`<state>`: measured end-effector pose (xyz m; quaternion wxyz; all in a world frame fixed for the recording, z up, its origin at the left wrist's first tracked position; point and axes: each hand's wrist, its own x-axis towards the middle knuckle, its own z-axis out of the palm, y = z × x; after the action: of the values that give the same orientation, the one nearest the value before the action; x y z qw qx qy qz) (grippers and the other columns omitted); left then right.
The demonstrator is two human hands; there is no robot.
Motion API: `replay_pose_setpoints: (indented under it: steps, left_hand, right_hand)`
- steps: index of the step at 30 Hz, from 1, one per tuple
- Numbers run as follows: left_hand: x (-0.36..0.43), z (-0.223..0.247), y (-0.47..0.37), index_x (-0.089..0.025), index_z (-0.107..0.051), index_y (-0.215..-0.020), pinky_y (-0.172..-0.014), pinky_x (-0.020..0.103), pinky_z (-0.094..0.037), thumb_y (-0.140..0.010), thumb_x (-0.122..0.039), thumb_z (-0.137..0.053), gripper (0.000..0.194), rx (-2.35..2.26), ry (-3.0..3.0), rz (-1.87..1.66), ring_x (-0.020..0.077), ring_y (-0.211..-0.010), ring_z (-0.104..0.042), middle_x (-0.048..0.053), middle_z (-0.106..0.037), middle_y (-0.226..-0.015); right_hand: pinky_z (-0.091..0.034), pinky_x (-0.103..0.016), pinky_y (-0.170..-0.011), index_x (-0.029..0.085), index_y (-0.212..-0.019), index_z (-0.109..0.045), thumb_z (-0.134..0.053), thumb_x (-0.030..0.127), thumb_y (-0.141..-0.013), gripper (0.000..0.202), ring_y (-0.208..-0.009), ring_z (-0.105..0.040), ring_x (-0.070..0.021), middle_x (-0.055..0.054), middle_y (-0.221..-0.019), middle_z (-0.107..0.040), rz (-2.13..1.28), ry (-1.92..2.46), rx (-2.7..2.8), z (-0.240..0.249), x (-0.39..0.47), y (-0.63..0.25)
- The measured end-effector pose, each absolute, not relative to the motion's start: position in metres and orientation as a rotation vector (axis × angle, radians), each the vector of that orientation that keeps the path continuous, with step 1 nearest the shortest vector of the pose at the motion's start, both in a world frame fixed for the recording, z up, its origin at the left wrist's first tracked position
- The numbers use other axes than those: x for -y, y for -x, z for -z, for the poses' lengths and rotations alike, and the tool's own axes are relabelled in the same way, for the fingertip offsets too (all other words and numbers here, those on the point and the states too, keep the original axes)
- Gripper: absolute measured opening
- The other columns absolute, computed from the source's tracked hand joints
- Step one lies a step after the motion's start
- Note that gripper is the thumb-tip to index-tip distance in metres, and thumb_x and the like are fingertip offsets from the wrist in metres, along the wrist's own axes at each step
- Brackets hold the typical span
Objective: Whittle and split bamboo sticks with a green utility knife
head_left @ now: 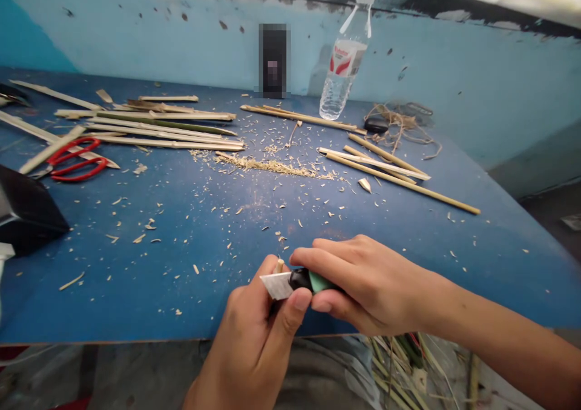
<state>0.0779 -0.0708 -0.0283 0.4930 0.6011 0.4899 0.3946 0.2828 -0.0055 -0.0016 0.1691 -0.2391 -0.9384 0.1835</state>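
Note:
Near the front edge of the blue table, my right hand point(363, 283) is closed round the green and black handle of a utility knife point(300, 280). Its short flat blade points left and lies across a thin bamboo stick point(279, 266). My left hand point(261, 325) grips that stick, and only its pale tip shows above the fingers; the rest is hidden in the hand. The left thumb is up against the knife near the base of the blade. Small pale shavings point(281, 238) are scattered on the table just beyond both hands.
Bamboo strips point(167, 125) and red-handled scissors point(79, 160) lie at left, beside a black box point(27, 210). A ridge of shavings point(272, 166) crosses the middle. Sticks point(403, 183), tangled twine point(402, 122) and a water bottle point(342, 65) are at right, before the wall.

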Motion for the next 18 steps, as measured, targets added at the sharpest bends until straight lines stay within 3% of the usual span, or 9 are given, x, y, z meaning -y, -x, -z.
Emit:
replay_pose_setpoints:
  steps: [7,11,18]
  left_hand:
    - [0.069,0.025,-0.082,-0.022,-0.067,-0.087,-0.057,0.024,-0.038,-0.108,-0.047,-0.049,0.037,-1.339,-1.51,-1.004,0.0128,-0.059,-0.055,-0.003,-0.064,-0.069]
    - [0.067,0.024,-0.083,-0.022,-0.067,-0.087,-0.055,0.023,-0.038,-0.108,-0.051,-0.048,0.041,-1.308,-1.478,-0.992,0.0119,-0.057,-0.048,-0.004,-0.06,-0.067]
    - [0.067,0.018,-0.088,-0.022,-0.044,-0.067,-0.046,0.025,-0.024,-0.103,-0.059,-0.054,0.053,-1.354,-1.287,-1.018,0.0111,-0.052,-0.027,-0.006,-0.035,-0.058]
  right_hand:
    - [-0.035,-0.031,-0.05,0.013,-0.123,-0.054,-0.026,0.043,-0.116,0.042,-0.062,-0.05,-0.0174,-0.002,-0.084,-0.06,-0.359,0.88,2.589,-0.002,0.023,-0.275]
    - [-0.041,-0.031,-0.049,0.01,-0.129,-0.051,-0.03,0.042,-0.115,0.041,-0.06,-0.054,-0.0187,-0.003,-0.082,-0.061,-0.054,0.942,2.512,0.002,0.032,-0.271]
    - [-0.048,-0.03,-0.049,0.007,-0.135,-0.049,-0.032,0.042,-0.115,0.044,-0.061,-0.062,-0.0199,-0.005,-0.082,-0.065,0.154,1.022,2.423,0.005,0.038,-0.265]
